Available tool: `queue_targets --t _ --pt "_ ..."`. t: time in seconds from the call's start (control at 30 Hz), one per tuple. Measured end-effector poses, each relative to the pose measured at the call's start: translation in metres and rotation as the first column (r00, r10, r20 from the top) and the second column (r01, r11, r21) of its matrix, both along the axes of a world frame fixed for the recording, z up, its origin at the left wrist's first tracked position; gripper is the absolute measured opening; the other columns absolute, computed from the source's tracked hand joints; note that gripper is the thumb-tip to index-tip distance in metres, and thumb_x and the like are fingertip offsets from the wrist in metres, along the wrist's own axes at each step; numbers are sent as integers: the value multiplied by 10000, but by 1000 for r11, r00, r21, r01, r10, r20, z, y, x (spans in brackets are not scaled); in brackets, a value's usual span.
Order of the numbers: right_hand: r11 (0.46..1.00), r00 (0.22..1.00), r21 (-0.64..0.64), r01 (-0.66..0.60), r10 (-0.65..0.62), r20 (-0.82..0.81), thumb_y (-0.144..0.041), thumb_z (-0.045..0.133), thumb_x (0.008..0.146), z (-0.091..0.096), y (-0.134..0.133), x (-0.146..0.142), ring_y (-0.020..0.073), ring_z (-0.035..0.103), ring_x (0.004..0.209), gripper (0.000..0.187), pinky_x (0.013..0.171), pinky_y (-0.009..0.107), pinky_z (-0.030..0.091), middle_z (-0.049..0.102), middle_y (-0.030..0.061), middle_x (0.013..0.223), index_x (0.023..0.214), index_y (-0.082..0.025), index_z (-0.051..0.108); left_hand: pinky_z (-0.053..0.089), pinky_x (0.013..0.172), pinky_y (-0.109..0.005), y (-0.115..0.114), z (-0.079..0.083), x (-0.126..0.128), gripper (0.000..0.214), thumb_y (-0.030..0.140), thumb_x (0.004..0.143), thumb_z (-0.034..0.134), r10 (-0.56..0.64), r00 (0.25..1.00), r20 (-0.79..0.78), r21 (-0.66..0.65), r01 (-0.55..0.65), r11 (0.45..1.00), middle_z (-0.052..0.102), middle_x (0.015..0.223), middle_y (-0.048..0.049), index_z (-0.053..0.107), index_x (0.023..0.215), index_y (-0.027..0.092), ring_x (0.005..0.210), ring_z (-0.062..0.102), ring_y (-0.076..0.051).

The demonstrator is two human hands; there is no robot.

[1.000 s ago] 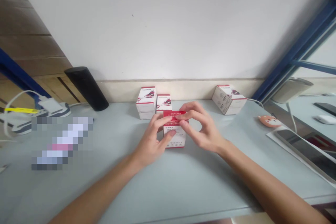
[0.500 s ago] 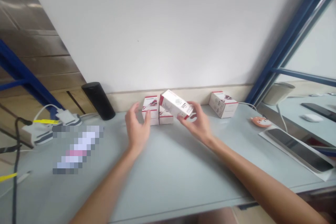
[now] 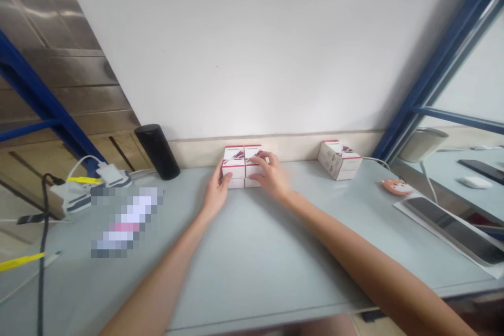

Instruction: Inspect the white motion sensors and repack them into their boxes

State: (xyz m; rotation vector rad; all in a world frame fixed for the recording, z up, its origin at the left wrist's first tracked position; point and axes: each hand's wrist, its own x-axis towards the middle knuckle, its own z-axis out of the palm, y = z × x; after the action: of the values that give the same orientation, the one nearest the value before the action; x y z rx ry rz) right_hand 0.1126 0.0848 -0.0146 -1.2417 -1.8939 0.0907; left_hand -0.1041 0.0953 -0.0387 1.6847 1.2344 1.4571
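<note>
Two small white-and-red cardboard boxes sit side by side against the wall, each on top of another box. My left hand holds the left cardboard box, with its thumb at the front and its fingers along the left side, partly hidden. My right hand is closed round the right cardboard box, fingers over its top and right side and thumb at the front. Beneath them, only the front faces of the lower boxes show.
More boxes of the same kind stand to the right by the wall. A black cylinder and a power strip with plugs are at the left. An orange object and a dark phone-like slab lie right on the grey desk.
The tilted box in my right hand has come down level beside the left one, onto the lower box. My left hand has closed in on the left box. The view has shifted slightly.
</note>
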Motion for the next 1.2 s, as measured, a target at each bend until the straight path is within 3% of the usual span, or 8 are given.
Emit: queue_targets --t 0.3,0.4,0.5,0.6,0.87,0.97,1.07,1.2 --pt "984 985 -49 -173 171 -37 -425 580 1015 0 0 50 282 526 1419 691 1169 486 460 458 124 1582 1638 -333 294 454 1185 -444 2 2 0 601 475 962 616 4 1000 18 9 -4 1000 586 1522 -148 510 1486 200 1399 574 -295" --pt "982 973 138 126 -149 173 -398 529 1033 15 -5 123 318 494 1431 399 1180 516 416 508 123 1538 1411 -304 619 388 1226 -472 -9 10 7 518 359 907 683 180 980 81 82 -187 979 550 1507 -130 558 1392 226 1430 506 -291" --pt "830 817 243 503 -548 182 -400 574 993 22 -10 194 382 415 1468 387 1186 577 355 547 180 1465 1327 -231 675 472 1133 -456 -30 19 17 444 257 838 712 385 915 118 287 -403 869 565 1348 -101 602 1267 229 1289 557 -267" --pt "716 684 113 688 -693 227 -576 609 939 20 -13 234 415 524 1312 564 1104 565 406 610 226 1343 1337 -181 665 519 1042 -439 -53 28 30 382 226 836 700 350 934 70 411 -346 843 567 1231 -78 606 1206 237 1127 597 -246" --pt "699 704 -90 709 -697 132 -566 640 879 30 -15 229 372 630 1152 559 1009 484 468 701 193 1210 1300 -203 693 520 864 -335 -90 39 58 262 35 918 570 36 945 -326 562 163 811 625 989 -32 601 1088 233 918 628 -184" --pt "819 791 -278 503 -565 -236 -629 635 874 44 -21 208 309 703 969 557 898 436 535 750 133 1109 1254 -228 705 528 846 -301 -94 35 62 143 143 998 564 -178 944 -278 284 258 923 638 970 -22 622 1076 248 895 635 -163" --pt "910 714 -394 -127 -192 -674 -664 534 922 49 -33 169 275 727 835 594 771 408 579 769 118 1079 1278 -210 675 543 947 -342 -95 34 67 282 341 1001 648 -281 960 -3 9 281 960 677 1156 -63 589 1269 274 1060 669 -202" --pt "571 518 -388 -723 77 -852 -605 430 1000 39 -58 110 302 740 1028 565 923 469 564 774 121 1199 1335 -218 670 524 1072 -436 -96 39 71 777 572 918 724 -371 870 325 -218 451 866 608 1471 -138 364 1558 315 1313 620 -299"
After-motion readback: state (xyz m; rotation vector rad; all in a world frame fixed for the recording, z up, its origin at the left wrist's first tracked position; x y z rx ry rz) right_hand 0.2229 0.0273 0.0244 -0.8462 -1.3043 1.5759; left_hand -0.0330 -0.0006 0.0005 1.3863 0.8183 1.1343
